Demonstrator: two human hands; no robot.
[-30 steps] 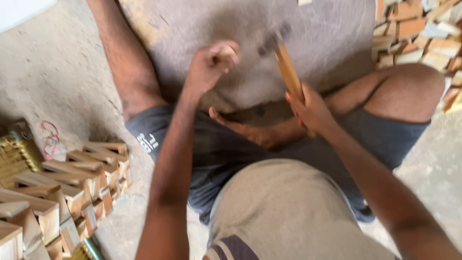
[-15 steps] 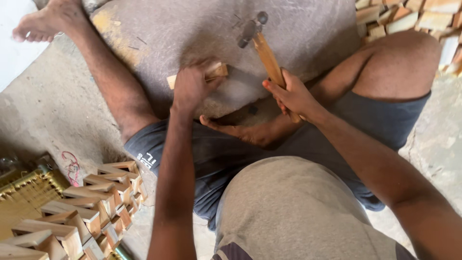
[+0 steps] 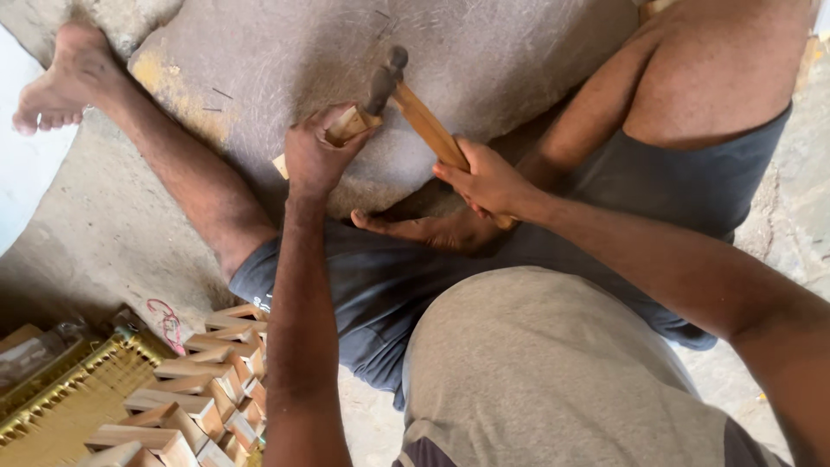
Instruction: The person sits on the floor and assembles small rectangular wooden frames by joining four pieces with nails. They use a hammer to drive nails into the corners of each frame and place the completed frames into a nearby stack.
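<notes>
Head view: the left hand (image 3: 313,157) is seen closed around a small wooden piece (image 3: 347,126), its fingers (image 3: 298,143) wrapped tight and pressing the piece down on the grey stone slab (image 3: 501,60). The right hand (image 3: 491,180) is clenched on the wooden handle of a hammer (image 3: 421,117), fingers curled fully round it.

Against the frame half a second ago, the hammer head (image 3: 386,79) is found lowered from above the slab to rest at the upper end of the wooden piece, touching or just short of it; contact cannot be confirmed. A blow is judged to be landing.

A stack of similar wooden blocks (image 3: 199,389) is noted at lower left, beside a golden woven item (image 3: 69,398), well apart from the hands.
</notes>
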